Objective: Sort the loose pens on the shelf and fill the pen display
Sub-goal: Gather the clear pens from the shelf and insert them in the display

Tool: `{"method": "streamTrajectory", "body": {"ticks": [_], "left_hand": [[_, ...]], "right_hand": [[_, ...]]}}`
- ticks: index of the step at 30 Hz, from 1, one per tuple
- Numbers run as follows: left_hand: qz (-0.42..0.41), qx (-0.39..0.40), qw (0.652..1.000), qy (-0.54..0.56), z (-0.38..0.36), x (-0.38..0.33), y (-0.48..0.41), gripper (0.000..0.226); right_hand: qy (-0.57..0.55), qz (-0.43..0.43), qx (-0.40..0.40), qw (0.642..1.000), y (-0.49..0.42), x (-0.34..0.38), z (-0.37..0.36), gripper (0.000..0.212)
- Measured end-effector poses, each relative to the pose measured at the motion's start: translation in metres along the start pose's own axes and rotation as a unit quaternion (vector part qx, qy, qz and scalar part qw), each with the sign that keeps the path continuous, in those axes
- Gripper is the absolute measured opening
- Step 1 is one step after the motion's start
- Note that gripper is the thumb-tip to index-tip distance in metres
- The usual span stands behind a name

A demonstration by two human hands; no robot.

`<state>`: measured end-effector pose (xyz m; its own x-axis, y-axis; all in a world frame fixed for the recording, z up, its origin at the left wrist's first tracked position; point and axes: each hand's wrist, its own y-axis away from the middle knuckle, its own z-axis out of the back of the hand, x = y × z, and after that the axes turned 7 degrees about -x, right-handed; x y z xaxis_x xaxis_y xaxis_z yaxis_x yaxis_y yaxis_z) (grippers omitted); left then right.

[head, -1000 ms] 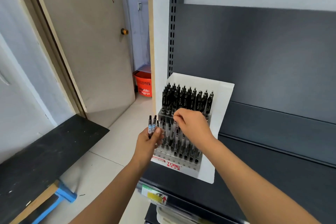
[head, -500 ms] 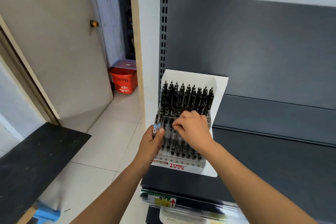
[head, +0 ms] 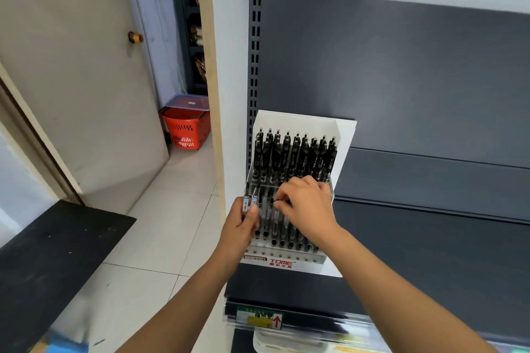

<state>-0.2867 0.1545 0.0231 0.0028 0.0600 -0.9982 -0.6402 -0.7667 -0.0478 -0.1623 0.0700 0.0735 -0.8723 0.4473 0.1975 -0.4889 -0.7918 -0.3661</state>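
A white tiered pen display (head: 344, 137) stands on the dark grey shelf (head: 430, 252) at its left end. Its back row holds several black pens (head: 295, 155) upright; the lower rows hold several clear-barrelled pens. My left hand (head: 239, 226) grips two loose pens (head: 250, 198) with barcode labels, held upright just left of the display. My right hand (head: 308, 206) hovers over the middle rows, its fingertips pinching the top of a pen (head: 276, 203) standing in a slot. The front row of holes (head: 286, 255) shows open slots.
A slotted upright (head: 255, 66) and a white wall edge border the shelf on the left. Beyond it lie a tiled floor, an open door (head: 86, 66) and a red basket (head: 186, 129). A black board (head: 43, 266) lies at lower left. Price labels (head: 258, 319) line the shelf edge.
The view swung right and closer to the shelf. My right hand dropped from the upper tier to the middle rows. My left hand kept its pens beside the display.
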Motion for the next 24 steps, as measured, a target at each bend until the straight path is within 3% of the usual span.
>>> {"method": "streamTrajectory", "body": {"ticks": [11, 15, 24], "left_hand": [[0.004, -0.002, 1.0, -0.003, -0.008, 0.001, 0.002, 0.018], [-0.012, 0.007, 1.0, -0.014, -0.011, 0.001, 0.002, 0.016], [-0.022, 0.002, 0.999, 0.023, -0.011, 0.0, 0.004, 0.011]], "right_hand": [[-0.013, 0.008, 0.014, 1.0, 0.004, -0.007, 0.001, 0.02], [-0.108, -0.035, 0.006, 0.994, -0.003, -0.002, 0.008, 0.027], [-0.276, -0.082, 0.027, 0.957, -0.009, 0.006, 0.014, 0.007]]}}
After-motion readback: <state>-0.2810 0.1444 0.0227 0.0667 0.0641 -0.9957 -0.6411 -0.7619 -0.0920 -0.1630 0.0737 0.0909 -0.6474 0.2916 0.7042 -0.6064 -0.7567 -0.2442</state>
